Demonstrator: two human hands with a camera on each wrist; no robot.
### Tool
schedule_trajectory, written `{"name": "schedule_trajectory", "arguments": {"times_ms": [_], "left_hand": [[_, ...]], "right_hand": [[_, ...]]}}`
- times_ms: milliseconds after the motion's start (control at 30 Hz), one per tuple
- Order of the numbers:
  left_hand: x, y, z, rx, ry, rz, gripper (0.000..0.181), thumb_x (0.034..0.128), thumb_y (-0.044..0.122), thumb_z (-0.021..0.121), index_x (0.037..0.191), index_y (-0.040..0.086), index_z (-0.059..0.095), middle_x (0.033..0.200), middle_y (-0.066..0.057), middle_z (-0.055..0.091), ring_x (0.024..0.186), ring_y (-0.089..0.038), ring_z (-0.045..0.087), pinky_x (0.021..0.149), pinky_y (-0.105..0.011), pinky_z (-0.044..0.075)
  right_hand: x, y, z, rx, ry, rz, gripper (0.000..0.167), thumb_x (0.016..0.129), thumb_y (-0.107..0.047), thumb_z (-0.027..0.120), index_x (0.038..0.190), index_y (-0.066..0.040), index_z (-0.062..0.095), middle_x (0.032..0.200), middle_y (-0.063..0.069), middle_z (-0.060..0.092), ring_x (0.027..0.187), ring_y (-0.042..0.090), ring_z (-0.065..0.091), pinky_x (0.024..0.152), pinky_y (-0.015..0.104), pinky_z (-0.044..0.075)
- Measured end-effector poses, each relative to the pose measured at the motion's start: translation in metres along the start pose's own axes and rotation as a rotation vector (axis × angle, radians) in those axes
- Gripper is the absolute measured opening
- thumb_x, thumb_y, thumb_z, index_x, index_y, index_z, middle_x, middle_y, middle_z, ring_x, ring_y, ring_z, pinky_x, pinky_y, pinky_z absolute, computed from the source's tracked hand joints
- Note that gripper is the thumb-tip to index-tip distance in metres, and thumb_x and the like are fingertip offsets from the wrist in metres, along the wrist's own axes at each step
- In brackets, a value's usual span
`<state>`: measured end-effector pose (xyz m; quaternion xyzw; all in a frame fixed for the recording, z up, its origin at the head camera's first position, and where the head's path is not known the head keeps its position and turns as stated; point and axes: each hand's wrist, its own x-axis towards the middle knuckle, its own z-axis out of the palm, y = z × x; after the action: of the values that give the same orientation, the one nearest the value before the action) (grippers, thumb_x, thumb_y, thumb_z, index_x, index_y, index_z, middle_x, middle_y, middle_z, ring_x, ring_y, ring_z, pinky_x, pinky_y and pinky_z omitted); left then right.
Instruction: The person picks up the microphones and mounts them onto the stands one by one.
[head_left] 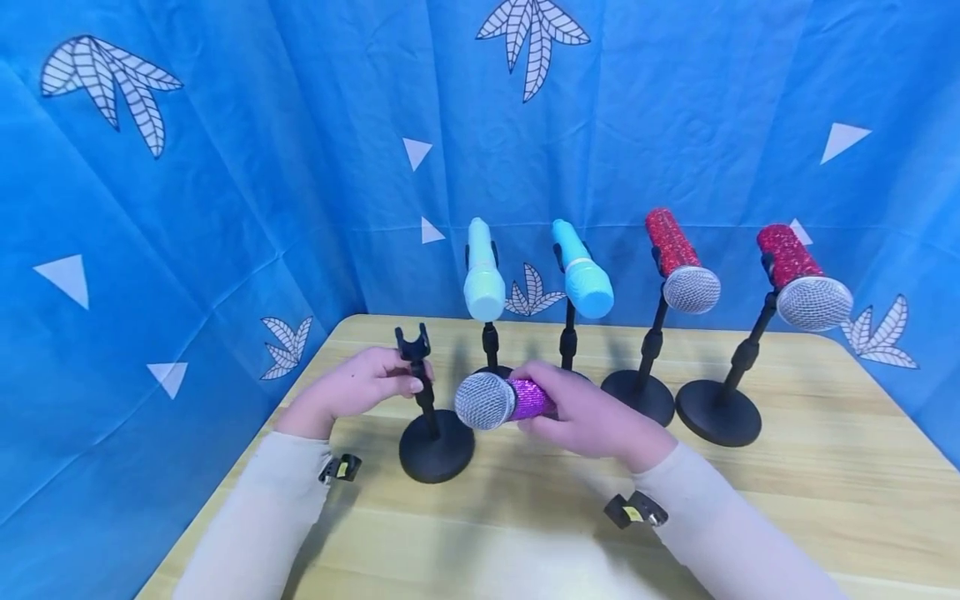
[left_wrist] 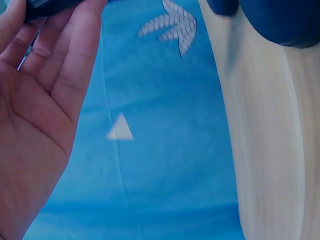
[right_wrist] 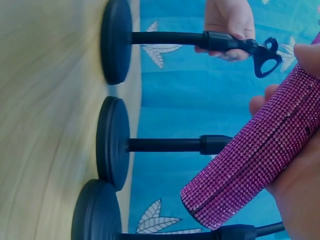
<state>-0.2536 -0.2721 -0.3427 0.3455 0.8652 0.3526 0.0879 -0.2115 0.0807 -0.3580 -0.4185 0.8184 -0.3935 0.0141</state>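
A purple sparkly microphone [head_left: 531,398] with a silver mesh head is held in my right hand [head_left: 592,412], its head pointing left. In the right wrist view the studded handle [right_wrist: 255,150] runs across the palm. My left hand [head_left: 367,383] pinches the upper pole of a black microphone stand [head_left: 437,446] between thumb and fingers. That stand's forked clip [head_left: 413,342] holds nothing, and its round base is on the table. The microphone is to the right of this stand, apart from it. In the left wrist view only part of the left hand [left_wrist: 45,85] and a dark piece of the stand show.
Behind stand a pale mint microphone [head_left: 484,279], a light blue one [head_left: 582,271] and two red glittery ones [head_left: 672,250] [head_left: 795,262], each on a black stand. The wooden table [head_left: 840,492] backs onto a blue patterned curtain [head_left: 360,150].
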Motion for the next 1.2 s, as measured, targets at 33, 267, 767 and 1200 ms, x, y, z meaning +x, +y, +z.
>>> {"name": "schedule_trajectory", "arguments": {"times_ms": [33, 267, 767, 1200], "left_hand": [[0.002, 0.004, 0.003, 0.005, -0.010, 0.010, 0.015, 0.1005, 0.016, 0.064, 0.111, 0.011, 0.073, 0.102, 0.002, 0.071, 0.093, -0.019, 0.065, 0.087, -0.043, 0.052], [0.018, 0.035, 0.027, 0.053, -0.073, 0.079, 0.014, 0.0997, 0.018, 0.065, 0.109, 0.014, 0.075, 0.096, 0.009, 0.070, 0.087, -0.013, 0.062, 0.081, -0.036, 0.052], [0.052, 0.075, 0.069, 0.092, -0.186, 0.293, 0.012, 0.0975, 0.021, 0.070, 0.107, 0.016, 0.075, 0.095, 0.016, 0.069, 0.088, -0.001, 0.062, 0.081, -0.024, 0.051], [0.064, 0.089, 0.083, 0.043, -0.262, 0.427, 0.011, 0.0976, 0.017, 0.069, 0.104, 0.010, 0.075, 0.097, 0.010, 0.071, 0.088, 0.003, 0.061, 0.082, -0.018, 0.051]], "right_hand": [[-0.001, -0.001, -0.002, 0.014, 0.012, 0.000, 0.044, 0.093, -0.014, 0.069, 0.132, -0.021, 0.050, 0.118, -0.008, 0.060, 0.101, 0.011, 0.062, 0.085, 0.033, 0.055], [-0.005, -0.004, -0.008, 0.068, 0.126, -0.039, 0.050, 0.094, -0.008, 0.067, 0.139, -0.014, 0.047, 0.128, -0.006, 0.060, 0.115, 0.012, 0.059, 0.098, 0.039, 0.051], [-0.007, -0.021, -0.018, 0.055, 0.290, -0.248, 0.034, 0.097, 0.001, 0.057, 0.129, -0.008, 0.054, 0.127, 0.006, 0.052, 0.116, 0.022, 0.049, 0.100, 0.041, 0.041], [0.011, -0.027, -0.016, 0.111, 0.339, -0.407, 0.034, 0.106, -0.028, 0.050, 0.129, -0.003, 0.045, 0.121, 0.007, 0.050, 0.111, 0.024, 0.047, 0.097, 0.036, 0.039]]}}
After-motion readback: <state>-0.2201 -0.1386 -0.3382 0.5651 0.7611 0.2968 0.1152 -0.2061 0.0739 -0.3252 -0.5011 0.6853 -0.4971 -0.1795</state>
